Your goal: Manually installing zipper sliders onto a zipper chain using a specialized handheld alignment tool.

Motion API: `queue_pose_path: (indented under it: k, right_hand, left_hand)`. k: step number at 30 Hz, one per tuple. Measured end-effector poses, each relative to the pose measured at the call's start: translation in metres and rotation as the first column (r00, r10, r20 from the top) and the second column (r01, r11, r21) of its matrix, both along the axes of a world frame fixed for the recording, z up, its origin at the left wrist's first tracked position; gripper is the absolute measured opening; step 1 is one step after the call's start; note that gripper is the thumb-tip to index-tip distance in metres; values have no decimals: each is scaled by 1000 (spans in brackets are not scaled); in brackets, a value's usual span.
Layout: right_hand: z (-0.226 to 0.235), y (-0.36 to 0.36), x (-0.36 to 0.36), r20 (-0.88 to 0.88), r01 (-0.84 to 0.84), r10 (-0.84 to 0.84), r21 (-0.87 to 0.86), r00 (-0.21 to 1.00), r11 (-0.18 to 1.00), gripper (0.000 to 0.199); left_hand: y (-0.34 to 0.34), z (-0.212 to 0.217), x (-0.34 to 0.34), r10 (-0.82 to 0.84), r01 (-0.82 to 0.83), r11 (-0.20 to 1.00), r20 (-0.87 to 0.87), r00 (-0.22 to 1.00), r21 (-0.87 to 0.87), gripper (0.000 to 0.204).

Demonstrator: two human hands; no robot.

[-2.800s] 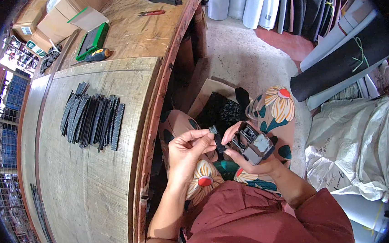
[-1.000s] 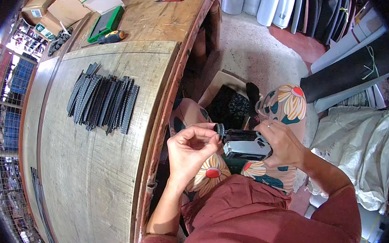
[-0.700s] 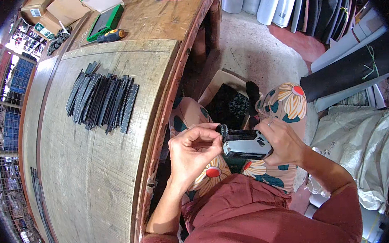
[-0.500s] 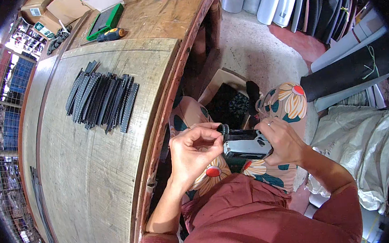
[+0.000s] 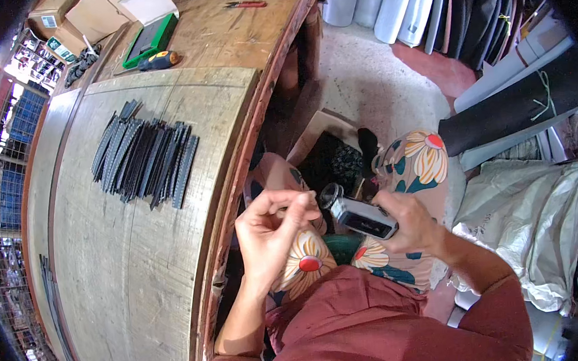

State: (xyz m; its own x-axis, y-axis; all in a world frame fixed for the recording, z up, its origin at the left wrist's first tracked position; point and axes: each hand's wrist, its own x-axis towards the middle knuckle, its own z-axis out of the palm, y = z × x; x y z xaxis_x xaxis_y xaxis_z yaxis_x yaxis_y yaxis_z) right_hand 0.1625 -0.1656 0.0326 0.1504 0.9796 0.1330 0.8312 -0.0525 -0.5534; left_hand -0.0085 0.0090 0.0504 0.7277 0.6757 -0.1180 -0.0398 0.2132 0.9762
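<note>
Over my lap, my right hand [image 5: 406, 222] grips a grey hand-held tool [image 5: 365, 216] with a dark opening in its side; I cannot tell its exact kind. A dark loop of strip [image 5: 331, 194] shows at the tool's left end. Just left of that loop, my left hand [image 5: 275, 225] is closed in a pinch, thumb against fingers, apart from the tool. Whatever lies between those fingertips, if anything, is too small to make out. On the table to my left lies a pile of short black strips [image 5: 145, 158] with pale stitching.
The wooden table [image 5: 132, 261] carries a screwdriver [image 5: 159, 60], a green tray [image 5: 150, 41] and red-handled snips [image 5: 246, 5]. Between my knees and the table stands a box of black pieces [image 5: 331, 160]. Rolls of material [image 5: 500, 106] and a white sack [image 5: 516, 224] sit at right.
My left hand has come away from the loop at the tool's end and moved slightly left. My right hand has tilted the tool, its near end swinging downward. The view has shifted slightly.
</note>
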Motion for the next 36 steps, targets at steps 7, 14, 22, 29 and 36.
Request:
queue_pose_path:
  k: [7,14,22,29,36]
  right_hand:
    - [-1,12,-61,-964,185,-238,-213,121,959,21]
    - [7,22,-85,-986,295,-102,-138,-134,945,31]
    - [-5,16,-58,-984,243,-155,-171,-82,955,25]
    - [-27,6,-53,-891,322,-322,-217,321,922,18]
    - [-24,-3,-49,-868,348,-313,-177,386,921,28]
  left_hand:
    - [-44,-47,21,112,-80,800,17,994,-594,65]
    - [-137,-174,10,147,-10,905,291,945,-425,70]
    - [-61,-60,37,126,17,871,257,958,-491,60]
    - [-17,-30,56,-129,249,901,329,935,-354,47]
    - [-6,-31,63,-145,328,852,417,897,-409,45]
